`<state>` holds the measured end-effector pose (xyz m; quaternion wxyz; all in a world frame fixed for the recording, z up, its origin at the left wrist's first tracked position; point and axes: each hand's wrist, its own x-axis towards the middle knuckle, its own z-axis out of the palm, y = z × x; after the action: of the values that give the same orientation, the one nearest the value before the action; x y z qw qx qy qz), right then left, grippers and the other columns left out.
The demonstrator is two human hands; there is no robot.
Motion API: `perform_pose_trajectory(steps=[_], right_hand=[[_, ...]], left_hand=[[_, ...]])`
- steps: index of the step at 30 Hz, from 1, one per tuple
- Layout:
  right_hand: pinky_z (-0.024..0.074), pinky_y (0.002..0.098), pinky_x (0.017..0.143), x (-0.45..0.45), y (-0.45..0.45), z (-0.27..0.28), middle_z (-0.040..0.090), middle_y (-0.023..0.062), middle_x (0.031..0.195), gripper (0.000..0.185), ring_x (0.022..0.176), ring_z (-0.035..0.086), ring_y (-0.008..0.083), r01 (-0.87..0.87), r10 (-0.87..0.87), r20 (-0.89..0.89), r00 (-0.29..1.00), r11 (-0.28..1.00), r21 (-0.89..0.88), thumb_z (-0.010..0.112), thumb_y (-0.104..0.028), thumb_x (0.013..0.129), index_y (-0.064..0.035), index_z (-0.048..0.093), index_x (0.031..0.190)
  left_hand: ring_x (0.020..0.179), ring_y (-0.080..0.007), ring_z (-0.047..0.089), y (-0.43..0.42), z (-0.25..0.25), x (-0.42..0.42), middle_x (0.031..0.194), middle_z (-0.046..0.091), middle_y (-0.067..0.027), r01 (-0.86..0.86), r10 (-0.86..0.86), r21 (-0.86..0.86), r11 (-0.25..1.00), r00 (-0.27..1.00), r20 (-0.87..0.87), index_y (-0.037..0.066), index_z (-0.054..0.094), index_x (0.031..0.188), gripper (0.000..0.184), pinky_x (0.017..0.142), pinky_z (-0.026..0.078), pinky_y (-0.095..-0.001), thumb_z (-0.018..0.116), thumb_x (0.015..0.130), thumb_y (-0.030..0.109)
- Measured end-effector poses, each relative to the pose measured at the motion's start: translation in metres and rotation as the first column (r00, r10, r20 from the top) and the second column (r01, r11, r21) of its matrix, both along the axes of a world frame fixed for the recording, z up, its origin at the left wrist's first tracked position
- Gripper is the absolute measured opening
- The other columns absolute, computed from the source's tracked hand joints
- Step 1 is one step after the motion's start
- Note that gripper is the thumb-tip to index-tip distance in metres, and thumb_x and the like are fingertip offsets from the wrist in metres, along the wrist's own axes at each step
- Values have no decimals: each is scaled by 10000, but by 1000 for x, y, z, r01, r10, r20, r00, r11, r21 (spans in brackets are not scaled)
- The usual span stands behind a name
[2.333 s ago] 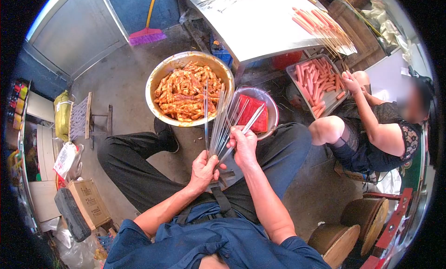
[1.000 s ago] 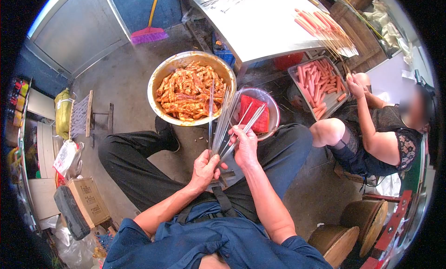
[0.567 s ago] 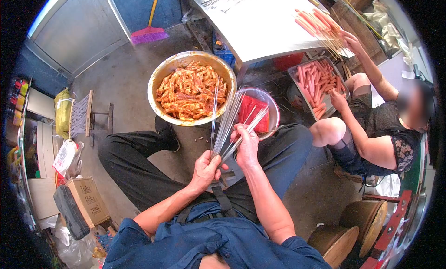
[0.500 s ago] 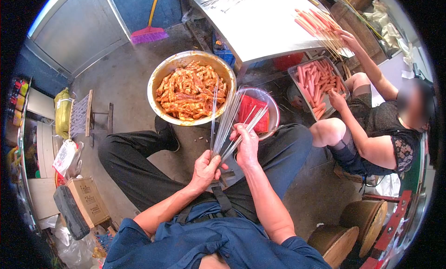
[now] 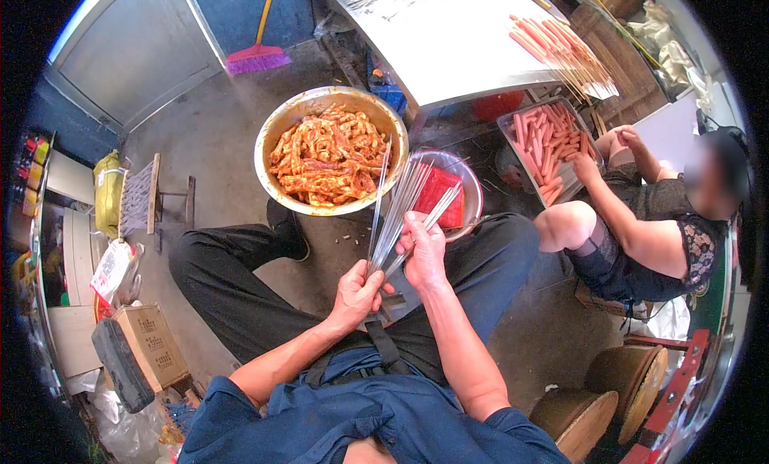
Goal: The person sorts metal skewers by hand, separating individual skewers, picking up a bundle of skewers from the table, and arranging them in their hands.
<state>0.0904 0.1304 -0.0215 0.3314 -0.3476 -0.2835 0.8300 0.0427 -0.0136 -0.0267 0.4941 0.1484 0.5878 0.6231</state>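
A fanned bundle of thin metal skewers (image 5: 404, 199) rises between my two hands. My left hand (image 5: 357, 294) is closed round the lower ends of the bundle. Fingers of my right hand (image 5: 422, 252) pinch several skewers on the right side of the fan. Just beyond the skewer tips stands a large metal basin (image 5: 263, 155) heaped with marinated meat pieces (image 5: 330, 155). To its right, behind my right hand, a smaller bowl (image 5: 474, 183) contains a red packet (image 5: 439, 193), partly hidden by the skewers.
At the right a seated co-worker (image 5: 641, 223) reaches into a tray (image 5: 573, 193) of pink sausages (image 5: 545, 143). Skewered sausages (image 5: 553, 43) lie on the white table (image 5: 448, 55). A small stool (image 5: 152, 195), cardboard box (image 5: 152, 348) and broom (image 5: 258, 57) stand leftward.
My right hand has shifted slightly, and the skewers it pinches are drawn closer together. The co-worker's raised hand has left the skewered sausages on the table and come down near the knee.
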Motion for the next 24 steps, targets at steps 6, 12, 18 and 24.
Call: perform_pose_trajectory(steps=[6,12,18,24], right_hand=[[390,236,426,1,0,-2,527,-9,657,162,491,441,75,-23,22,40,999,1000,18,707,-146,796,-62,584,861],[393,241,422,1,0,0,523,-7,639,135,489,442,78,-7,7,59,998,1000,4,690,-126,799,-57,584,850],[396,250,417,0,0,-2,535,3,642,115,475,426,75,26,-27,54,998,999,24,662,-114,810,-54,573,849],[393,254,418,1,1,3,558,42,679,96,469,419,79,14,-15,47,999,1000,12,615,-114,833,-49,550,858]], left_hand=[[425,-53,446,-1,-1,2,720,629,-76,-4,4,6,1000,999,-33,28,491,919,127,389,356,-199,488,940,153],[432,-51,451,-2,1,1,732,631,-83,-5,5,27,1000,1000,4,24,493,947,139,398,362,-190,488,941,163],[439,-50,447,-3,-2,-1,740,633,-92,-15,13,38,999,999,46,22,492,951,153,406,364,-185,481,946,175],[438,-52,443,-1,2,-2,734,631,-96,-30,30,4,1000,999,45,20,492,945,159,407,365,-185,472,948,178]])
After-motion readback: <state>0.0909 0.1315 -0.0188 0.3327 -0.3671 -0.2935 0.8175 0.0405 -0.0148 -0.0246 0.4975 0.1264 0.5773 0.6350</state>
